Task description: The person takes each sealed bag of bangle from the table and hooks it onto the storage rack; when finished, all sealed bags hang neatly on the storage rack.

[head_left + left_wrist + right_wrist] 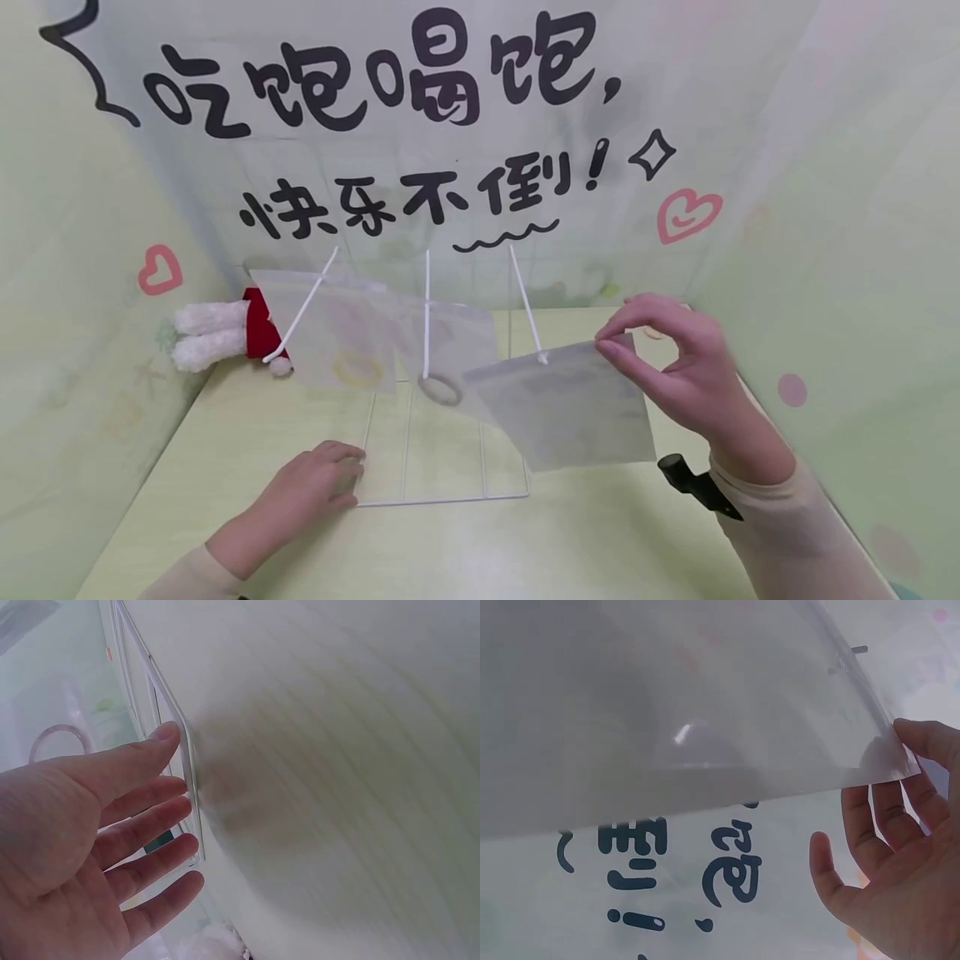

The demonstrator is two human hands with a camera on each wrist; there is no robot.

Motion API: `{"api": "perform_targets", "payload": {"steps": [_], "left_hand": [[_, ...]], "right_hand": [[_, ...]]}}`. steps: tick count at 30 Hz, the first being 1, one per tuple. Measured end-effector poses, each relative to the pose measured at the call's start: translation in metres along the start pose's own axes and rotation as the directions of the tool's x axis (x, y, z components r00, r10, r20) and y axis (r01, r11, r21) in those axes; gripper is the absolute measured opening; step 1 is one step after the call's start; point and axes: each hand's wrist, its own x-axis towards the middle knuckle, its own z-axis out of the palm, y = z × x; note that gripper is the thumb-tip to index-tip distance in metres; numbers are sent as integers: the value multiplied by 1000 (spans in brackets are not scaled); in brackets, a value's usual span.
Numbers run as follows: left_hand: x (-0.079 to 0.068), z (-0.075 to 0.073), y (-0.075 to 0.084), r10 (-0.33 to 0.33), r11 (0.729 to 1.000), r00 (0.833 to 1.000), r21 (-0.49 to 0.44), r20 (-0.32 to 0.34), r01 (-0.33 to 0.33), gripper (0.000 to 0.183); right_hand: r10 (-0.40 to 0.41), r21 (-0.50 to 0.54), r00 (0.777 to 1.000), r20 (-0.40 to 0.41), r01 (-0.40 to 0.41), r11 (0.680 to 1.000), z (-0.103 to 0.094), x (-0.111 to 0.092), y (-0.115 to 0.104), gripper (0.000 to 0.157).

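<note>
My right hand (678, 367) pinches the upper right corner of a translucent plastic zip bag (577, 408) between thumb and forefinger. That bag hangs from the right prong of a white wire rack (442, 502). In the right wrist view the bag (705, 697) spreads out beside the hand. Fairly straight fingers of my left hand (303, 492) touch the rack's front left corner on the table. Two more clear bags hang on the other prongs: the left bag (300, 325) shows a yellow ring (358, 383), the middle bag (468, 333) a brownish ring (438, 401).
A plush toy (210, 325) with white furry legs and red cloth lies behind the rack's left side. Pale printed walls with black lettering (405, 192) enclose the light wooden table (450, 558) at the back and both sides.
</note>
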Motion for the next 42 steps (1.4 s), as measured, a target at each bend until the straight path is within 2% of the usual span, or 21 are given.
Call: {"api": "perform_targets", "payload": {"steps": [10, 20, 30, 42], "left_hand": [[-1, 0, -2, -13, 1000, 1000, 15, 6, 13, 32], [0, 0, -2, 5, 1000, 1000, 15, -14, -5, 33], [0, -1, 0, 14, 1000, 1000, 16, -21, -14, 32], [-1, 0, 1, 7, 1000, 1000, 20, -21, -7, 30]], "right_hand": [[32, -75, 999, -8, -32, 997, 3, -2, 22, 23], [82, -161, 996, -40, -87, 983, 4, 2, 42, 17], [118, -191, 991, -65, -129, 973, 7, 7, 68, 17], [93, -302, 994, -48, -103, 948, 9, 13, 89, 10]]}}
